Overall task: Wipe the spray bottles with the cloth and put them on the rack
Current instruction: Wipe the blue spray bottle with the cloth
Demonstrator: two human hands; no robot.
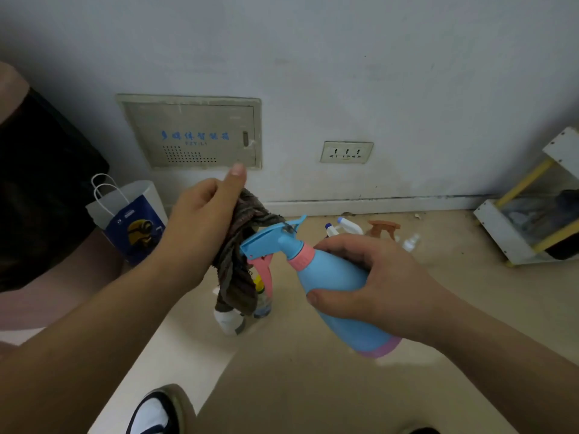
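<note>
**Blue bottle tilted to meet the cloth**

The right hand [369,283] curls its fingers round the body of the blue spray bottle [332,283], tilting it so the nozzle points toward 10 o'clock, at the cloth [238,261]. The left hand [203,220] grips the bunched cloth, thumb raised and loose end hanging. The cloth touches the trigger head, probably so wiping can start there. The rack [526,220] stands on the floor at 3 o'clock, well apart. Loose bottles [349,226] lie at 1 o'clock beyond the right hand, and standing bottles [230,322] sit at 6 o'clock under the cloth, apparently awaiting their turn.
</note>
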